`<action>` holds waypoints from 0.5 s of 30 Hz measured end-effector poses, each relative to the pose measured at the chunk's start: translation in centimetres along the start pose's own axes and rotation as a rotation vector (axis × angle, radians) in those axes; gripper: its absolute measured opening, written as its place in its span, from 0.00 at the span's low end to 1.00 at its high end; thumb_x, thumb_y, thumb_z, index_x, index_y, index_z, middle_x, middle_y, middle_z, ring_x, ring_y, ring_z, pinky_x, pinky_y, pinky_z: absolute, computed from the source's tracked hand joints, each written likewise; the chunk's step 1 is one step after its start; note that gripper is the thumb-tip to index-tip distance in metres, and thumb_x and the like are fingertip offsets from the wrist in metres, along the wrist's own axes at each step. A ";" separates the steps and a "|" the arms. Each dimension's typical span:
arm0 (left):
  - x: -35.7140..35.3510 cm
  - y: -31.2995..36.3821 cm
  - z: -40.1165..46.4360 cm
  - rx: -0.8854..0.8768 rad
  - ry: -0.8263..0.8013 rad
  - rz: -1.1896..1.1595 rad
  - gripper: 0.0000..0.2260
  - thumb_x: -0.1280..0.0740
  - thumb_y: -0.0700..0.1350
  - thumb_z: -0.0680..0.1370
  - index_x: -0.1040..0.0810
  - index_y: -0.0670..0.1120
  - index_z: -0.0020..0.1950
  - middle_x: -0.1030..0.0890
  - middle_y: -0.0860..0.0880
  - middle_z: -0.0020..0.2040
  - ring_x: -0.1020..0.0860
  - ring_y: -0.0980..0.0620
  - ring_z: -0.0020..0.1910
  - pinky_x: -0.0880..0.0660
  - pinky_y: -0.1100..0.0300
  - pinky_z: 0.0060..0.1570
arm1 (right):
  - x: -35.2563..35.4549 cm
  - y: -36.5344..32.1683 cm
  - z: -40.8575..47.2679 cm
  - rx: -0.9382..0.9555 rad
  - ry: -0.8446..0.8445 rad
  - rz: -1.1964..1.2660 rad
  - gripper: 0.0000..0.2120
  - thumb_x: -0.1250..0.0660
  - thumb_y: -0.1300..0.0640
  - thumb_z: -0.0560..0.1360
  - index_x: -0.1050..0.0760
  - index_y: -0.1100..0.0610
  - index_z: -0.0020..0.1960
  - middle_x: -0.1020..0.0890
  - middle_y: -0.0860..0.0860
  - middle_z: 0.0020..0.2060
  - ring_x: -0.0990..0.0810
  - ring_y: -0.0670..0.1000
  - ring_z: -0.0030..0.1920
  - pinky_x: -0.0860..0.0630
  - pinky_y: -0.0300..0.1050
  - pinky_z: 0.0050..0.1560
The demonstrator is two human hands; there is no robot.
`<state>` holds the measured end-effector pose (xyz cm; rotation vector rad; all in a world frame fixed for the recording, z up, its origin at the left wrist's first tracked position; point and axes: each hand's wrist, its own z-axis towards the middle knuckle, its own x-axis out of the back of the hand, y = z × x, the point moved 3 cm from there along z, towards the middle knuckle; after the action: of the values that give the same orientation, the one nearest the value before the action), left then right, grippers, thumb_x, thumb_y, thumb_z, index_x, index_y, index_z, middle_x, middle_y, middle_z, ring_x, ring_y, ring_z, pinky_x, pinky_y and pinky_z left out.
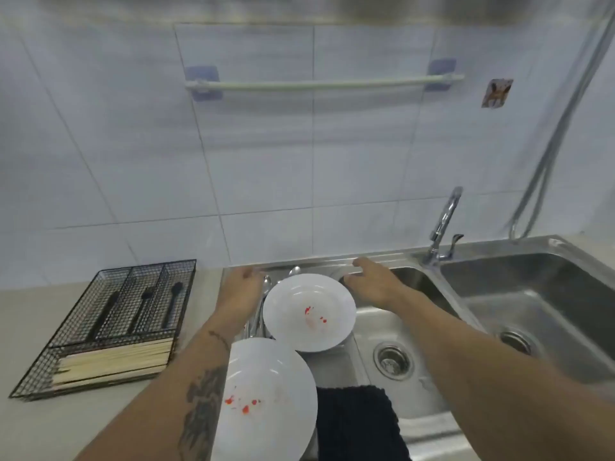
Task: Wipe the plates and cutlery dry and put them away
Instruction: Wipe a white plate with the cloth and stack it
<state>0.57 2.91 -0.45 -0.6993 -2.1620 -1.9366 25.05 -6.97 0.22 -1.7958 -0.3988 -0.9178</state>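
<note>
Over sink (382, 314), both hands (372, 282) open.

Faucet (444, 224), wall rail (322, 84), perhaps sticker (497, 93)

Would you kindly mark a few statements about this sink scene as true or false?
1. Two white plates sit at the left basin, both with red specks. True.
2. The right hand grips the tap. False: it reaches over the basin, well left of the tap.
3. The wire cutlery tray on the counter holds dark utensils and pale chopsticks. True.
4. A towel hangs on the wall rail. False: the rail is bare.
5. The dark cloth lies at the sink's near edge. True.
6. The left hand holds a plate. False: it is beside the spoons, gripping no plate.
</note>
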 end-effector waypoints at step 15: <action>-6.8 -6.1 4.6 0.277 -0.036 0.022 0.07 0.40 0.46 0.81 0.23 0.50 0.54 0.20 0.47 0.52 0.21 0.44 0.52 0.25 0.51 0.55 | -8.1 8.4 7.0 -0.165 -0.144 0.157 0.21 0.38 0.52 0.76 0.36 0.54 0.67 0.24 0.52 0.60 0.24 0.56 0.58 0.26 0.54 0.60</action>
<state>4.74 5.38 -9.46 -0.7076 -2.3684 -1.5809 27.97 -2.96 -12.44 -2.0207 -0.2740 -0.7308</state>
